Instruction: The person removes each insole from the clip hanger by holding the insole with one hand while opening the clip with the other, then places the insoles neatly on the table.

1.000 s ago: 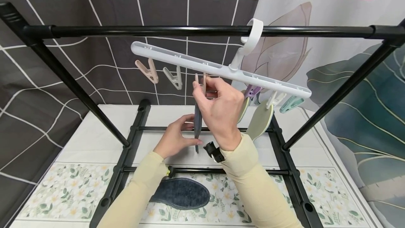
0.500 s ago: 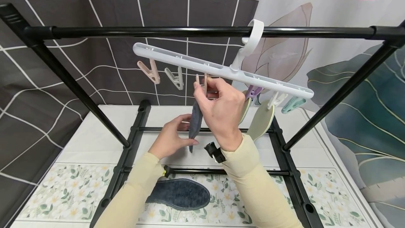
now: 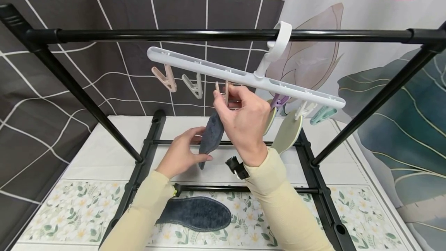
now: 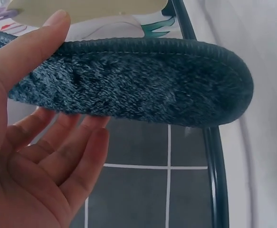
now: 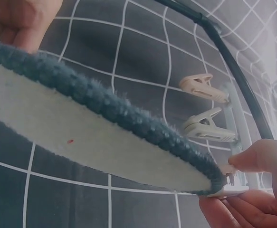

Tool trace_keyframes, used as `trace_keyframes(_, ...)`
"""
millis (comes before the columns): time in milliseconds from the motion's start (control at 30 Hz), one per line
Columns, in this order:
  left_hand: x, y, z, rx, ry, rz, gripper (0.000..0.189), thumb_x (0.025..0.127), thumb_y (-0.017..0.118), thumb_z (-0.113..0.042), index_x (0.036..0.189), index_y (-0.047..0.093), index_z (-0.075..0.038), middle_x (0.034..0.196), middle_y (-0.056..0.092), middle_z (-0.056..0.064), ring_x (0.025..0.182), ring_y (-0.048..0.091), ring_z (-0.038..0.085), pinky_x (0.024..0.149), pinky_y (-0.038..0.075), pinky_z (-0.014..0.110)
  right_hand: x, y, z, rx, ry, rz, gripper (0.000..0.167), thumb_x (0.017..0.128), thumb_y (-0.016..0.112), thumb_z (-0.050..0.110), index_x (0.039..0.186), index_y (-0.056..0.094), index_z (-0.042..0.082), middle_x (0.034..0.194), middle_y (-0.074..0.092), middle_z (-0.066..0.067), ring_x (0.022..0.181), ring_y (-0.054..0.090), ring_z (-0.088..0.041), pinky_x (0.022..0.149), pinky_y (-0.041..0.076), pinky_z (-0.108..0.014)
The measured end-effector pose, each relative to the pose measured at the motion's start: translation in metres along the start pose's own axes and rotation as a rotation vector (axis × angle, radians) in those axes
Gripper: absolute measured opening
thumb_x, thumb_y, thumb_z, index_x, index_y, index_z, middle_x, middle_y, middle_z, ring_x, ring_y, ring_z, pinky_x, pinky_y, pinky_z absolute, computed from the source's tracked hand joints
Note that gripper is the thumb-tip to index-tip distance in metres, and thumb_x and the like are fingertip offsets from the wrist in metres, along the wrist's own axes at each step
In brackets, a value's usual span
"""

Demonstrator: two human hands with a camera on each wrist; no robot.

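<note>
My right hand (image 3: 244, 117) pinches a pinkish clothespin (image 3: 227, 93) below the white clip hanger (image 3: 244, 77). From that clothespin hangs a dark blue fuzzy insole (image 3: 213, 131), its upper end at the clip in the right wrist view. My left hand (image 3: 182, 151) holds the lower part of the insole at its edges. In the left wrist view the thumb (image 4: 57, 33) lies at the top edge and the fingers (image 4: 88, 147) curve under the other. The pale underside of the insole faces the right wrist camera. Another dark insole (image 3: 196, 213) lies on the floral cloth.
A black rack bar (image 3: 167, 35) bears the hanger by its hook (image 3: 283, 42). A pink clip (image 3: 165, 78) and a grey-green clip (image 3: 192, 85) hang to the left. To the right, pale green insoles (image 3: 287, 133) hang near a teal clip (image 3: 323, 115).
My left hand has moved left and slightly down, swinging the insole's lower end left and turning its fuzzy face more into view. The right hand stays nearly still at the clothespin.
</note>
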State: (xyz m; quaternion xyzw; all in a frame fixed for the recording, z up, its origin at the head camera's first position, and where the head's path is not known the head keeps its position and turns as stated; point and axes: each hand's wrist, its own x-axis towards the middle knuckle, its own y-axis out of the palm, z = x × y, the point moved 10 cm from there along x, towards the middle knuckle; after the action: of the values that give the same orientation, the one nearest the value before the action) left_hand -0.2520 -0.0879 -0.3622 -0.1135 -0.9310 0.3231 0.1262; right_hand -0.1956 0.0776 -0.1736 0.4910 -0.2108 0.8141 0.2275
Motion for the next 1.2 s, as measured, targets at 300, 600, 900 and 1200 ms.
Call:
trace_keyframes(300, -0.010, -0.013, -0.008, 0.119, 0.024, -0.013, 0.086, 0.071, 0.094, -0.032, 0.145, 0.053, -0.016, 0.126, 0.063, 0.002, 0.111, 0.067, 0.024, 0.094, 0.054, 0.045, -0.001, -0.001, -0.002, -0.003, 0.018, 0.007, 0.015, 0.083, 0.076, 0.015, 0.087, 0.076, 0.001, 0.075, 0.075, -0.007, 0.063, 0.072, -0.014, 0.058, 0.059, -0.025)
trace_keyframes(600, -0.019, -0.025, -0.014, 0.204, 0.099, -0.047, 0.083, 0.071, 0.094, -0.029, 0.143, 0.056, -0.015, 0.123, 0.065, 0.000, 0.109, 0.067, 0.023, 0.091, 0.055, 0.042, -0.001, -0.001, -0.005, 0.004, 0.023, 0.012, 0.015, 0.082, 0.076, 0.014, 0.088, 0.076, 0.000, 0.074, 0.075, -0.007, 0.062, 0.072, -0.014, 0.058, 0.059, -0.025)
trace_keyframes(900, -0.030, -0.034, -0.014, 0.274, 0.128, -0.056, 0.080, 0.072, 0.093, -0.031, 0.142, 0.058, -0.015, 0.127, 0.065, 0.001, 0.111, 0.065, 0.025, 0.090, 0.055, 0.044, 0.000, 0.000, -0.006, -0.009, 0.023, 0.019, 0.015, 0.081, 0.077, 0.014, 0.088, 0.076, 0.001, 0.075, 0.075, -0.007, 0.061, 0.071, -0.014, 0.057, 0.058, -0.027)
trace_keyframes(1200, -0.041, -0.043, -0.015, 0.386, 0.139, -0.065, 0.080, 0.072, 0.092, -0.035, 0.141, 0.059, -0.011, 0.126, 0.067, 0.003, 0.113, 0.065, 0.029, 0.091, 0.053, 0.049, -0.001, 0.000, -0.006, -0.044, -0.003, 0.019, 0.014, 0.080, 0.077, 0.015, 0.086, 0.076, 0.002, 0.073, 0.074, -0.006, 0.058, 0.070, -0.012, 0.054, 0.057, -0.028)
